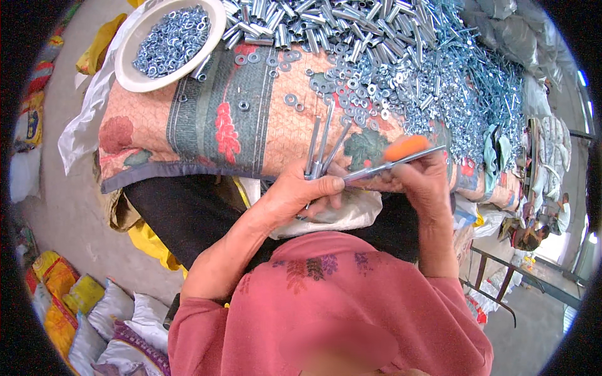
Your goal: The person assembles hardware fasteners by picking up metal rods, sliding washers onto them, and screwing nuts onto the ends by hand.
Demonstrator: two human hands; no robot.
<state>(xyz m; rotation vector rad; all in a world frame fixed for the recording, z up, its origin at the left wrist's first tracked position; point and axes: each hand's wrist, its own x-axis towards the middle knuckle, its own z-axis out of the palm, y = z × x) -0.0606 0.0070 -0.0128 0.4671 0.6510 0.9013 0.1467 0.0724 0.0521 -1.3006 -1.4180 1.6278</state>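
My left hand (291, 195) is closed round several long thin metal bolts (324, 141) that stick up fanwise from its fingers. Another slim bolt (392, 165) lies slantwise between the hands, its near end at my left thumb. The fingers of my right hand (427, 183) pinch it toward the far end, slightly blurred. An orange finger cover (406, 147) shows on that hand, above the bolt. Both hands are over my lap at the front edge of a patterned cloth (204, 119). Loose washers (357, 94) are scattered just beyond them.
A cream bowl (125, 59) of small metal rings sits at the far left. Metal sleeves (351, 25) are heaped at the back, thin bolts (486, 88) at the right. Filled sacks (113, 307) lie on the floor at left. A metal frame (501, 282) stands at right.
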